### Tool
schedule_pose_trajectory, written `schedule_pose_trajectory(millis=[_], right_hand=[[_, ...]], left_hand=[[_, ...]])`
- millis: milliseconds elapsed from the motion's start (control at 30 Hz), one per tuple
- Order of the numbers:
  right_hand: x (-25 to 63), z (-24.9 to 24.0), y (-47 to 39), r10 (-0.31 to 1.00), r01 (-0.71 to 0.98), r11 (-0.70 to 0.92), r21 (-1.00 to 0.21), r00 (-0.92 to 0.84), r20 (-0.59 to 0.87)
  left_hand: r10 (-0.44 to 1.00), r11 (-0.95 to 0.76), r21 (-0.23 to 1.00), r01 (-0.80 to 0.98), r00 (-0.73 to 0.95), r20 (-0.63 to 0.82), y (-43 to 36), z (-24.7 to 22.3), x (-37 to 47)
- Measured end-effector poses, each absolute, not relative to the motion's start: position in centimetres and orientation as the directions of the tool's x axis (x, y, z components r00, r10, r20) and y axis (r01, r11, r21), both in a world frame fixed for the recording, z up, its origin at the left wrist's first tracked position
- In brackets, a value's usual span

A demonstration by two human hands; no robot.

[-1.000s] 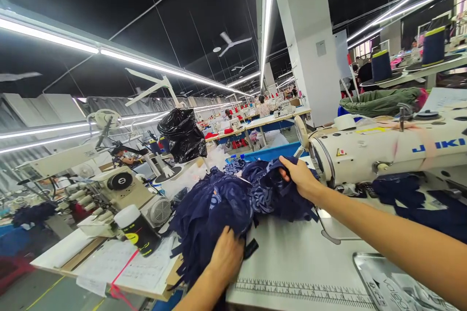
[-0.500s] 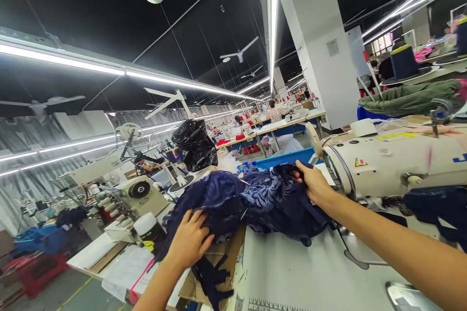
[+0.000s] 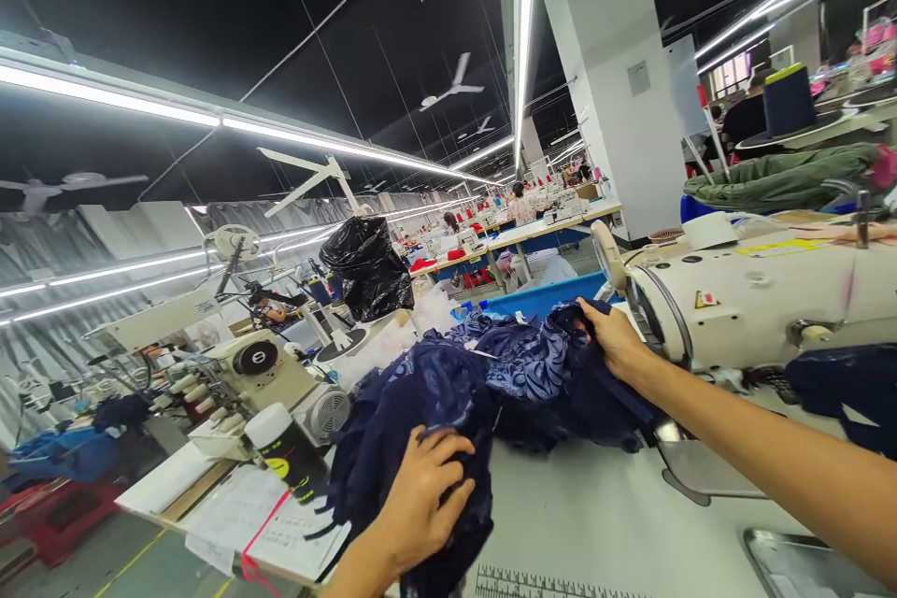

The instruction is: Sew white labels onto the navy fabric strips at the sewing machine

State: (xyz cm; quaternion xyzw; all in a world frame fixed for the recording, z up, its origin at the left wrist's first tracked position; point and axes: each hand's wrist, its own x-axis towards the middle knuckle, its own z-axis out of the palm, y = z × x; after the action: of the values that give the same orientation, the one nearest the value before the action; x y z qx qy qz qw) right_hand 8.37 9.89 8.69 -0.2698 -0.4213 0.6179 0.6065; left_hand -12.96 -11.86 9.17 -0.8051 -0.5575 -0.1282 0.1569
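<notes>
A bunched heap of navy garments (image 3: 413,392), with a lighter blue patterned part and narrow dangling straps, lies across the table in front of me. My right hand (image 3: 613,341) is closed on the far right end of the heap, near the sewing machine head (image 3: 763,299). On the near left part rests my left hand (image 3: 427,495), fingers bent but apart, thumb away from the others. Its palm side is hidden. Below the right arm, the white tabletop (image 3: 581,505) shows a printed ruler scale along the near edge.
On the left stand a black spray can with a white cap (image 3: 284,448), papers with a red ribbon (image 3: 263,523) and another sewing machine (image 3: 259,364). A black plastic bag (image 3: 368,266) hangs behind. A blue bin (image 3: 550,297) lies beyond the heap. Several people work farther back.
My left hand has moved right and nearer, and the cloth beneath it has shifted the same way, covering the brown cardboard. My right hand keeps its hold. The view has tilted slightly.
</notes>
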Motion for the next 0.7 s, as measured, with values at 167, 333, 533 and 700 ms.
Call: schedule_pose_trajectory(millis=[167, 333, 533, 700], right_hand=[[9.5, 8.5, 9.5, 0.984, -0.521, 0.082, -0.850, -0.092, 0.152], [9.4, 8.5, 9.1, 0.991, -0.535, 0.081, -0.841, -0.048, 0.126], [9.0, 8.5, 8.6, 0.993, -0.554, 0.096, -0.827, -0.002, 0.116], [9.1, 8.4, 9.1, 0.996, -0.567, 0.087, -0.819, 0.037, 0.080]], left_hand=[[0.966, -0.257, 0.077, 0.963, 0.252, 0.064, -11.0, 9.5, -10.1], [0.973, -0.226, -0.182, 0.957, 0.229, -0.004, -12.1, 9.0, -10.7], [0.997, -0.070, -0.410, 0.909, 0.076, -0.003, -12.9, 6.1, -10.3], [0.988, -0.120, -0.321, 0.939, 0.082, -0.128, -12.8, 7.5, -10.9]])
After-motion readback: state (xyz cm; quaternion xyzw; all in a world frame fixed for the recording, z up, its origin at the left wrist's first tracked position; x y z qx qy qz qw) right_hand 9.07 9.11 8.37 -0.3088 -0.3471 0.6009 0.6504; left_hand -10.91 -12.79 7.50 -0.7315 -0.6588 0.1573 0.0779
